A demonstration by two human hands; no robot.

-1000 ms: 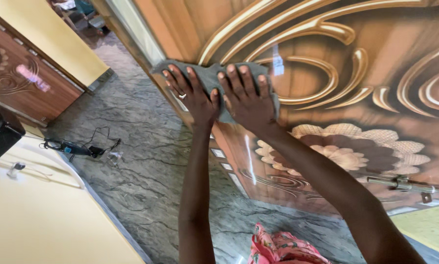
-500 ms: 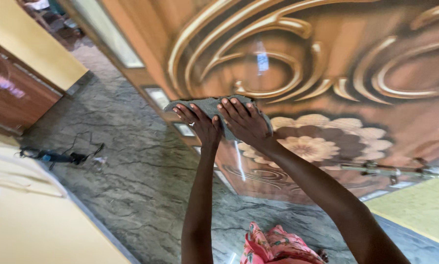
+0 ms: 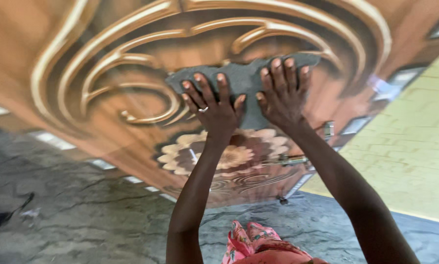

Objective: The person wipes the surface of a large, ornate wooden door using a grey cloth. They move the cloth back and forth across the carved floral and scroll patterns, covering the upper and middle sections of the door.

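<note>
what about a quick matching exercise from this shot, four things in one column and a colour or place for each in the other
Column one:
1. cloth
2. ring
3. flower pattern
4. floor

Column two:
A. grey marbled stone, below the door
B. on a finger of the left hand
C. grey, pressed flat on the door under both hands, the right hand on its right part
D. cream and brown, on the door panel below the hands

Pairs: 1-C, 2-B, 3-D, 4-A

The cloth [image 3: 239, 80] was grey, the door [image 3: 107, 58] brown with gold swirls and a cream flower, the floor [image 3: 82, 220] grey-veined marble.
</note>
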